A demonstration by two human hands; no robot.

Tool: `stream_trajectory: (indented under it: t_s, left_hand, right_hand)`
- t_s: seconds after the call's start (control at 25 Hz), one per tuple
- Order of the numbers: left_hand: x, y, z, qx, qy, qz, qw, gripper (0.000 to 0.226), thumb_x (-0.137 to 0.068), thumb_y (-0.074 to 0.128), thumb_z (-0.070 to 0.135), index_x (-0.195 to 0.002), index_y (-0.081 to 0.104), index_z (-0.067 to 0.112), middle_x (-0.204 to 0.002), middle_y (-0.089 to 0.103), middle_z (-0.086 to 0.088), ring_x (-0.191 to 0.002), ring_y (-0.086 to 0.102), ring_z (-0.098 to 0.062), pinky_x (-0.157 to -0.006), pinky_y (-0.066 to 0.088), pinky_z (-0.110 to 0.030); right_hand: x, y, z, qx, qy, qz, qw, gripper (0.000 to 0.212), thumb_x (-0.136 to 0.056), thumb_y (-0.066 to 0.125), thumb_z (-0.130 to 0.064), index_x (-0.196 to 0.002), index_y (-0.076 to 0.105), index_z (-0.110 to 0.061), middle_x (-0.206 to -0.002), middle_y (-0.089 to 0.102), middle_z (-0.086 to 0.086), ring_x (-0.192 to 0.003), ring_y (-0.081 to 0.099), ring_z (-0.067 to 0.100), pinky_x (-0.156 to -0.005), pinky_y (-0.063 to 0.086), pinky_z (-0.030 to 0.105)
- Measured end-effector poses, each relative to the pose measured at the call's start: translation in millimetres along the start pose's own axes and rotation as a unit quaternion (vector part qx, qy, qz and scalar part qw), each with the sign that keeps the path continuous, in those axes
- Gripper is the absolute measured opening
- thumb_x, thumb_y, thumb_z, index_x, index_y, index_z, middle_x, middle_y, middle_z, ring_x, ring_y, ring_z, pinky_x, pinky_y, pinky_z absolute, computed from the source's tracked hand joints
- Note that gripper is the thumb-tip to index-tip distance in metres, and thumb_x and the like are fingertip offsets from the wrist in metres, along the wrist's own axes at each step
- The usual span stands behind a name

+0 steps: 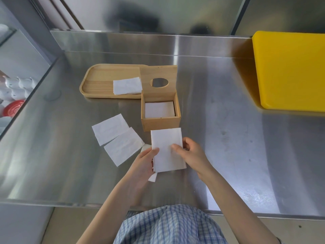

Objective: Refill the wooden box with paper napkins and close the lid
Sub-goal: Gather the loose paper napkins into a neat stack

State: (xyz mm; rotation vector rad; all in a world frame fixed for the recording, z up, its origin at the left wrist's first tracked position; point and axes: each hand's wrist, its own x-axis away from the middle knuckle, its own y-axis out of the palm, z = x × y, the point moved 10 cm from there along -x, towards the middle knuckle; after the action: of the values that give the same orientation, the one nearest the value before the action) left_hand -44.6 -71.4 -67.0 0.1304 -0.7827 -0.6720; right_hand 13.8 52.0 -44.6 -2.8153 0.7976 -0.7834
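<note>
I see both hands, left (146, 160) and right (190, 152), gripping a napkin stack (167, 150) near the bench's (228, 138) front edge; loose napkins (117, 138) lie left, the open wooden box (161, 110) behind, no writing visible.

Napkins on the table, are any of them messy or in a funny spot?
Yes. Two loose napkins lie crooked and overlapping on the steel counter, left of the wooden box. Another stack sits on the wooden tray. Nothing looks torn or spilled.

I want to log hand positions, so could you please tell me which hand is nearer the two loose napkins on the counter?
Left. The left hand sits just right of the loose napkins; the right hand is farther right, across the held napkin stack.
</note>
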Motion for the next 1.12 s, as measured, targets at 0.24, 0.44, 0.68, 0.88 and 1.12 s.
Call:
stream_trajectory:
  t_s: [0.24, 0.44, 0.68, 0.88, 1.12]
  left_hand:
    - [14.3, -47.6, 16.5, 0.032, 0.004, 0.058, 0.998, 0.020, -0.095, 0.043, 0.016, -0.106, 0.058, 0.008, -0.102, 0.065, -0.008, -0.094, 0.061, -0.025, -0.076, 0.047, -0.035]
    - [21.5, -76.4, 23.9, 0.042, 0.006, 0.058, 0.997, 0.024, -0.095, 0.040, 0.017, -0.109, 0.056, 0.007, -0.100, 0.064, -0.009, -0.085, 0.061, -0.023, -0.067, 0.046, -0.032]
    - [22.7, -104.3, 34.7, 0.043, 0.005, 0.062, 0.997, 0.030, -0.095, 0.040, 0.017, -0.120, 0.052, 0.004, -0.118, 0.058, -0.016, -0.095, 0.059, -0.028, -0.073, 0.049, -0.038]
    - [17.0, -120.2, 43.0, 0.046, 0.014, 0.065, 0.997, 0.032, -0.095, 0.039, 0.015, -0.123, 0.051, 0.003, -0.119, 0.058, -0.014, -0.097, 0.058, -0.027, -0.072, 0.049, -0.034]
    - [12.7, -131.5, 48.6, 0.001, 0.017, 0.067, 0.998, 0.025, -0.094, 0.040, 0.015, -0.104, 0.056, -0.001, -0.104, 0.056, -0.019, -0.074, 0.054, -0.032, -0.058, 0.040, -0.035]
  right_hand:
    - [-1.3, 20.4, 2.7, -0.047, 0.005, 0.027, 0.999, 0.012, -0.091, 0.051, -0.022, -0.085, 0.061, -0.024, -0.085, 0.066, -0.002, -0.085, 0.063, 0.016, -0.075, 0.051, 0.026]
    - [-6.6, 34.4, 0.1, 0.104, -0.023, 0.069, 0.992, 0.021, -0.083, 0.063, -0.019, -0.103, 0.060, -0.014, -0.088, 0.061, 0.000, -0.086, 0.057, 0.017, -0.080, 0.046, 0.029]
    - [-18.4, 67.2, -5.3, 0.393, -0.009, 0.049, 0.918, 0.055, -0.080, 0.063, -0.034, -0.127, 0.042, -0.014, -0.129, 0.042, 0.012, -0.122, 0.038, 0.031, -0.097, 0.043, 0.041]
    - [-25.0, 68.8, -0.4, 0.412, 0.022, 0.064, 0.909, 0.038, -0.081, 0.062, -0.032, -0.112, 0.052, -0.012, -0.123, 0.045, 0.013, -0.115, 0.041, 0.030, -0.092, 0.041, 0.038]
    - [-18.9, 70.5, -10.1, 0.288, -0.015, 0.087, 0.953, 0.018, -0.080, 0.055, -0.011, -0.098, 0.057, -0.010, -0.102, 0.066, 0.011, -0.092, 0.057, 0.028, -0.067, 0.040, 0.030]
